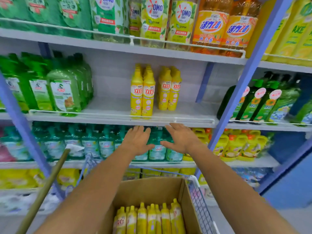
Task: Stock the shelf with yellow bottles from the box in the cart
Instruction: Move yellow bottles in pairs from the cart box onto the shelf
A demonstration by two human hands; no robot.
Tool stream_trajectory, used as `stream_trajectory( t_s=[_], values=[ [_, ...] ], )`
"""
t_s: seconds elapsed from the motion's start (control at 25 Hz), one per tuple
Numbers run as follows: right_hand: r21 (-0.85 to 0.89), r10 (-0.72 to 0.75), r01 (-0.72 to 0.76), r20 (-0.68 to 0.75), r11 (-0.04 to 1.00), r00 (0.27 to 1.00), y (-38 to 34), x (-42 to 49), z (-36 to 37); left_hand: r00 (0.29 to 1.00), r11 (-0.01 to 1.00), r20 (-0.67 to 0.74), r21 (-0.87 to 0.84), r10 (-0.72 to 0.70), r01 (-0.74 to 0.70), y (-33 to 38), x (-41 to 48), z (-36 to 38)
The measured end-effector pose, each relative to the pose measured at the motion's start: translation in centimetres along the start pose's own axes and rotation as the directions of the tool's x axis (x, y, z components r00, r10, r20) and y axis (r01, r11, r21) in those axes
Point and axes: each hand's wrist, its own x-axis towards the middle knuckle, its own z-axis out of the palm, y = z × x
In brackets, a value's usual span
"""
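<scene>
In the head view, the left hand [138, 141] and the right hand [180, 139] are reaching forward side by side, just below the front rail of the middle shelf [189, 112]. Each grip is spread, with fingers straight and holding nothing. On that shelf two clusters of yellow bottles are standing upright. The left cluster [142, 95] is sitting right at the front rail. The right cluster [169, 92] is standing a little farther back, with a gap between the two. Green bottles [64, 92] are filling the shelf's left end, well apart from the yellow ones. Near the camera, the cardboard box [152, 188] is sitting in the cart [202, 208], open at the top. More boxed bottles [148, 218] are standing upright in rows inside it. Teal bottles [94, 142] are lining the shelf below, behind the hands. A wooden pole [43, 191] is slanting up to the left of the box.
</scene>
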Motion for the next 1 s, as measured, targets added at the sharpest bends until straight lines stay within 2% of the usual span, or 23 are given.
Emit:
stream_trajectory(
  t_s=[0.24, 0.4, 0.52, 0.64, 0.76, 0.88, 1.0],
  values=[
    [0.045, -0.079, 0.076, 0.070, 0.996, 0.994, -7.4, -1.8, 4.8, 0.990, 0.997, 0.122, 0.002, -0.075, 0.075, -3.1, -6.6, 4.6],
    [0.087, -0.111, 0.097, 0.172, 0.991, 0.979, -8.7, -2.7, 10.7, 0.962, 0.992, 0.247, -0.022, -0.115, 0.124, -3.2, -8.6, 10.0],
    [0.131, -0.086, 0.052, 0.268, 0.990, 0.960, -8.3, -3.6, 15.8, 0.925, 0.986, 0.350, -0.020, -0.150, 0.167, -2.3, -9.0, 15.2],
    [0.151, -0.063, 0.009, 0.361, 0.988, 0.930, -7.2, -4.8, 21.6, 0.880, 0.981, 0.443, -0.008, -0.172, 0.196, -1.0, -9.4, 19.8],
    [0.168, -0.068, -0.014, 0.474, 0.986, 0.878, -5.6, -5.2, 27.5, 0.816, 0.965, 0.550, -0.065, -0.178, 0.255, -0.2, -9.6, 24.7],
    [0.201, -0.045, -0.077, 0.542, 0.977, 0.839, -4.3, -5.4, 32.6, 0.768, 0.953, 0.607, -0.054, -0.205, 0.297, -0.9, -10.2, 29.5],
    [0.215, -0.043, -0.113, 0.610, 0.970, 0.791, -4.2, -5.4, 37.8, 0.687, 0.923, 0.686, -0.061, -0.237, 0.379, -2.7, -10.6, 35.0]
  ],
)
